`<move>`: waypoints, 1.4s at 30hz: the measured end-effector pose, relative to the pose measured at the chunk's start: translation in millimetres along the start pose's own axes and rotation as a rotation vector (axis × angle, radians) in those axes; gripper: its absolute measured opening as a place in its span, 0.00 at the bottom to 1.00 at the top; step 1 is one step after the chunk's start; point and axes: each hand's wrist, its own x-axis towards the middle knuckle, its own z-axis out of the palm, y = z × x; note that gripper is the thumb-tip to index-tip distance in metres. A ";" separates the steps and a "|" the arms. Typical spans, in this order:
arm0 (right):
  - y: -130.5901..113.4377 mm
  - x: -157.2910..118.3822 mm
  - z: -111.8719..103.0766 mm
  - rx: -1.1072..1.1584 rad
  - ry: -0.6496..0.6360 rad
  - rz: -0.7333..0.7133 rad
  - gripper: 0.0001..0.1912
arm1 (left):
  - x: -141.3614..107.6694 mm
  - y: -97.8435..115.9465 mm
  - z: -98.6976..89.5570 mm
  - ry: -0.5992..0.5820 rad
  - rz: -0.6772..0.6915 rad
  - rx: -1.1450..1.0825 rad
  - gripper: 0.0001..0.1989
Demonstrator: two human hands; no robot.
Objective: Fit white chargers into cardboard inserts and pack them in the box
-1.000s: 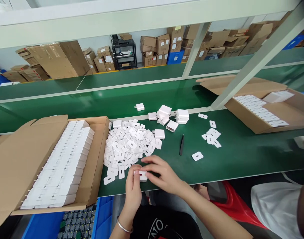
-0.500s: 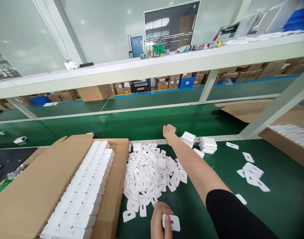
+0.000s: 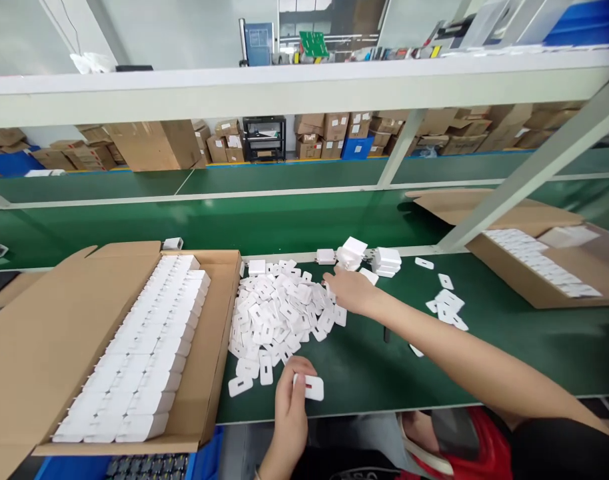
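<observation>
My left hand (image 3: pixel 292 393) is closed on a white slotted plate (image 3: pixel 310 387), pinched between thumb and fingers near the bench's front edge. My right hand (image 3: pixel 352 288) reaches to the right edge of a heap of similar white plates (image 3: pixel 279 310); its fingers point down-left, and what they hold, if anything, cannot be made out. Just behind that hand lie white box-shaped housings (image 3: pixel 352 253), with a small stack of them (image 3: pixel 386 261) to the right. Rows of white housings (image 3: pixel 134 360) fill part of the open cardboard box (image 3: pixel 217 340) on the left.
Loose white plates (image 3: pixel 447 307) lie on the right of the green bench (image 3: pixel 364 360). Farther right is another open cardboard box (image 3: pixel 549 293) with white housings. A slanted post (image 3: pixel 529 167) and a shelf beam (image 3: pixel 284 90) stand beyond. A blue crate (image 3: pixel 209 460) is below left.
The view has tilted down. My right hand has come back from the bench's far edge to the heap's right side. My left hand still holds its plate.
</observation>
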 end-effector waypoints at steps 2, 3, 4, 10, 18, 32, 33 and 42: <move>9.1 -14.3 11.9 -0.003 0.026 0.023 0.29 | -1.0 -0.5 -0.1 0.024 0.008 -0.040 0.19; 12.5 -19.2 16.2 -0.003 0.043 0.032 0.31 | -1.7 -1.4 0.2 0.029 0.020 -0.062 0.19; 14.8 -24.2 19.7 -0.007 0.054 0.040 0.33 | -2.6 -2.3 0.6 0.032 0.035 -0.083 0.19; -6.4 -89.8 38.6 0.355 0.427 0.044 0.24 | -10.4 0.1 6.0 0.080 0.124 -0.091 0.17; -78.1 -156.5 90.4 1.458 0.136 -0.305 0.17 | -24.9 5.7 18.1 0.167 0.421 0.166 0.14; -84.1 -155.9 121.3 1.746 0.417 -0.266 0.16 | -24.4 26.2 11.0 -0.062 0.201 0.449 0.25; -84.4 -155.7 123.7 1.747 0.426 -0.262 0.17 | -22.6 26.3 10.1 -0.083 0.209 0.475 0.23; -94.9 -148.7 141.3 1.899 0.452 -0.208 0.26 | -17.5 18.1 12.8 -0.066 0.313 0.546 0.19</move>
